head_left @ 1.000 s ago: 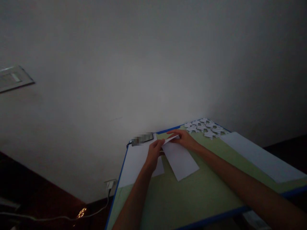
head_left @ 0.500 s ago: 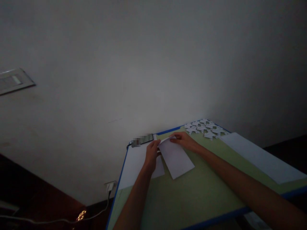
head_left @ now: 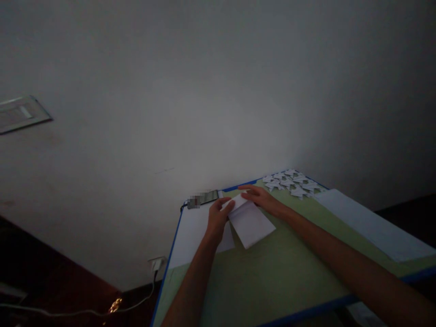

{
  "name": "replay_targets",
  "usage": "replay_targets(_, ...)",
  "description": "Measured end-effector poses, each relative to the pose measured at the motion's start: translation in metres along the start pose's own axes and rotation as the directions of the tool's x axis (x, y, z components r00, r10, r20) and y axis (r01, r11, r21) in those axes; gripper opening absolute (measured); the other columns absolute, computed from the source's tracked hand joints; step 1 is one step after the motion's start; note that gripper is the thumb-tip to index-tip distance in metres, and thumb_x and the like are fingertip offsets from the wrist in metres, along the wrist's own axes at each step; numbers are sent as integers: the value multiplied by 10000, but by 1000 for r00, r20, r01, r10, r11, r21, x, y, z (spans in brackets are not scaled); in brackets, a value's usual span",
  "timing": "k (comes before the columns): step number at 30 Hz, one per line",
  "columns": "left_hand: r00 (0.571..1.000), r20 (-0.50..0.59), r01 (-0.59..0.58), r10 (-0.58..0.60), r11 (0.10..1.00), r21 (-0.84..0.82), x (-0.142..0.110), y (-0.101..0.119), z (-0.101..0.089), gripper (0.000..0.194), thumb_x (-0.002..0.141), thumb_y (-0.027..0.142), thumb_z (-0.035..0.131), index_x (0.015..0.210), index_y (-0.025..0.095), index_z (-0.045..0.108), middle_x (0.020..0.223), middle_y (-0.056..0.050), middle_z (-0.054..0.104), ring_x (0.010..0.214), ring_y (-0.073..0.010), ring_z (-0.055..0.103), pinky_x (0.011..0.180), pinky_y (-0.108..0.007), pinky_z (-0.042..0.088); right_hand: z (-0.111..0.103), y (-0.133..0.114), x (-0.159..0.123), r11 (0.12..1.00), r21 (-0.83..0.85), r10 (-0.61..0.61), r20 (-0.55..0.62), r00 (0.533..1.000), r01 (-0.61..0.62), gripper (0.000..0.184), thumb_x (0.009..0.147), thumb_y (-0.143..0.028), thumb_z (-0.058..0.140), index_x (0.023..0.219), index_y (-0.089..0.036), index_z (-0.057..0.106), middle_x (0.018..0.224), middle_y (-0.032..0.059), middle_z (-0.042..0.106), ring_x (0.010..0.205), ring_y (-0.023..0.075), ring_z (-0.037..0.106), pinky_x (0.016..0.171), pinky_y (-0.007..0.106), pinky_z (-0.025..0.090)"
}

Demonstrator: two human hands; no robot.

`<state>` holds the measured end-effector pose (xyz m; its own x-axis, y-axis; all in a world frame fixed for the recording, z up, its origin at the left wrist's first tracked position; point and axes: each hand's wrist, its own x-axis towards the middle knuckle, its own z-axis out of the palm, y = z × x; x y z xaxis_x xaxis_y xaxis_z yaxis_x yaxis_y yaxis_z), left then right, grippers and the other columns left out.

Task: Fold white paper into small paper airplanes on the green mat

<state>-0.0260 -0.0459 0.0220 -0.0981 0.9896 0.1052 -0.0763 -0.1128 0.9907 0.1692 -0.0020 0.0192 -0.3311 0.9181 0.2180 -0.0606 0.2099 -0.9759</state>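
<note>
A white sheet of paper (head_left: 254, 225) is between my hands over the green tabletop, its far end folded over toward me as a flap. My left hand (head_left: 218, 218) pinches the flap's left end, thumb on top. At the flap's right end, my right hand (head_left: 260, 199) grips the paper with its fingers along the far edge. The near part of the sheet slopes down toward the table. Under and left of my left hand lies more white paper (head_left: 190, 240).
Several folded white paper shapes (head_left: 289, 181) cover the table's far right corner. White paper (head_left: 368, 227) lies along the right side. A phone (head_left: 208, 196) is at the back left by the wall. The table (head_left: 272, 281) has a blue edge; a plug (head_left: 156, 264) with a cable is beside it.
The sheet's far end has been turned over toward me, and a flap now shows. My left thumb has come onto it; both hands stay at about the same place.
</note>
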Motion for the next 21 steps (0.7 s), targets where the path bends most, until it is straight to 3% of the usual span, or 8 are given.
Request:
replay_targets(4, 999, -26, -46, 46, 998, 30, 1, -3, -1, 581, 612, 510, 907, 1026, 142, 731, 983, -104, 734, 707, -169, 648, 568, -259, 474, -2, 2, 2, 989, -77, -122, 10, 992, 122, 488, 727, -390, 836, 1171, -220, 725, 1175, 83, 723, 1104, 257, 665, 946, 400, 537)
replay_targets(9, 1000, 5, 16, -15, 991, -131, 2, -1, 0, 671, 528, 470, 969, 1049, 147, 699, 936, -110, 757, 706, -209, 703, 625, -318, 534, -3, 3, 2, 997, -6, -73, -5, 997, 73, 495, 712, -393, 836, 1147, -201, 699, 1117, 83, 729, 891, 219, 708, 750, 349, 582)
replay_targets(13, 997, 34, 80, -74, 970, -228, 0, 3, 1, 636, 509, 360, 993, 1019, 137, 685, 946, -121, 768, 729, -211, 723, 676, -327, 563, -5, 5, 5, 995, 28, -93, -49, 994, 95, 433, 683, -350, 841, 1068, -206, 702, 1091, 68, 730, 877, 211, 708, 743, 331, 577)
replay_targets(21, 993, -51, 97, -106, 984, -150, 1, 0, -1, 560, 523, 346, 967, 957, 123, 693, 847, -98, 768, 689, -196, 704, 612, -289, 532, -11, 11, 11, 987, 2, -160, -125, 979, 162, 359, 629, -270, 837, 954, -214, 694, 1074, 44, 722, 957, 212, 682, 812, 339, 566)
